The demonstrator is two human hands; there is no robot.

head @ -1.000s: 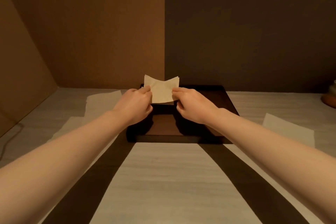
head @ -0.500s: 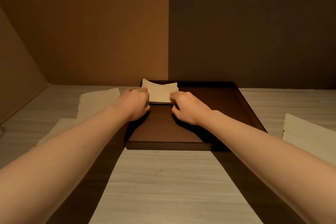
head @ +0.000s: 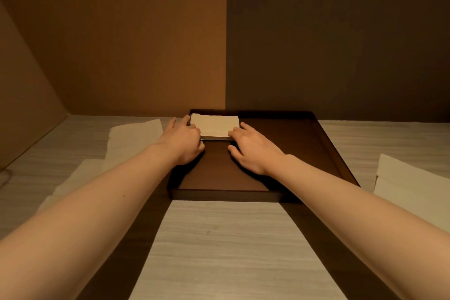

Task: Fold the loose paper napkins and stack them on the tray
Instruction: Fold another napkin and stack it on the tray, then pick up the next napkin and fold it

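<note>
A folded white napkin (head: 214,125) lies flat in the far left corner of the dark brown tray (head: 224,195). My left hand (head: 182,141) rests at the napkin's near left corner with its fingers spread along the left edge. At the near right corner my right hand (head: 253,151) has its fingers apart, the fingertips touching the napkin's edge. Neither hand lifts the napkin. Unfolded napkins lie on the table: one left of the tray (head: 134,139), another nearer on the left (head: 78,178), and one on the right (head: 411,190).
The tray sits on a pale wood-grain table (head: 224,251) against brown walls. A dark cord (head: 4,175) shows at the far left edge. Dark shadows of my arms run across the table.
The folded napkin went from held up above the tray to lying flat in its far left corner. Both hands lowered with it and their fingers have spread.
</note>
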